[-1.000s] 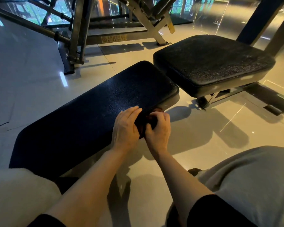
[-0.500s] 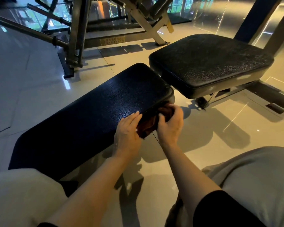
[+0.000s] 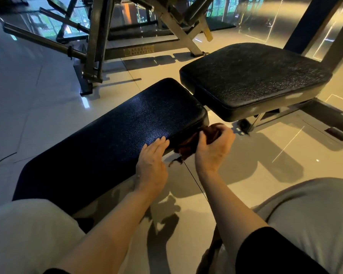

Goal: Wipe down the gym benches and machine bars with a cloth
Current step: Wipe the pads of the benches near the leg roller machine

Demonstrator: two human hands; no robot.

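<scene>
A long black bench pad (image 3: 115,139) runs from lower left toward the middle. A dark brown cloth (image 3: 188,144) hangs against its near side edge, close to the far end. My right hand (image 3: 214,149) grips the cloth with curled fingers, pressing it to the pad's side. My left hand (image 3: 152,165) rests on the pad's near edge with straight fingers, just left of the cloth. A second, square black seat pad (image 3: 253,76) stands beyond, on a metal frame.
A steel machine frame (image 3: 95,44) with bars (image 3: 42,40) stands at the back left on the glossy tiled floor (image 3: 255,175). The seat's base and foot (image 3: 337,133) lie at right. My knees in light trousers fill both lower corners.
My right hand has slid the cloth along the pad's near side toward its far end. The left hand has stayed on the edge. The view has moved closer.
</scene>
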